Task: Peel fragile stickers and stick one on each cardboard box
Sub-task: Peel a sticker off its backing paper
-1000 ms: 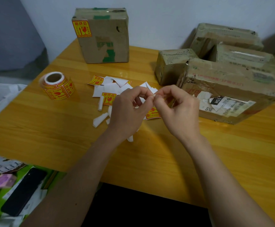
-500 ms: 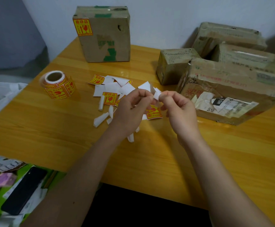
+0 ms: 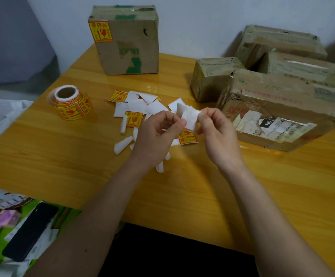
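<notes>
A small white square sticker piece [image 3: 189, 119], blank side up, is pinched between both hands above the yellow wooden table [image 3: 63, 160]. Its left edge is held by thumb and forefinger of the left hand [image 3: 155, 136]; its right edge is gripped by curled fingertips of the right hand [image 3: 215, 132]. Whether backing is separated cannot be told. Under and beyond the hands, loose white backing scraps [image 3: 122, 145] and yellow-red fragile stickers [image 3: 133, 119] are scattered. A yellow-red sticker roll [image 3: 71, 102] is stood further left. A taped brown cardboard box with torn label [image 3: 282, 114] is seen right, smaller boxes behind it. At the far edge an upright brown cardboard box [image 3: 126, 40] is labelled with one fragile sticker [image 3: 100, 32].
</notes>
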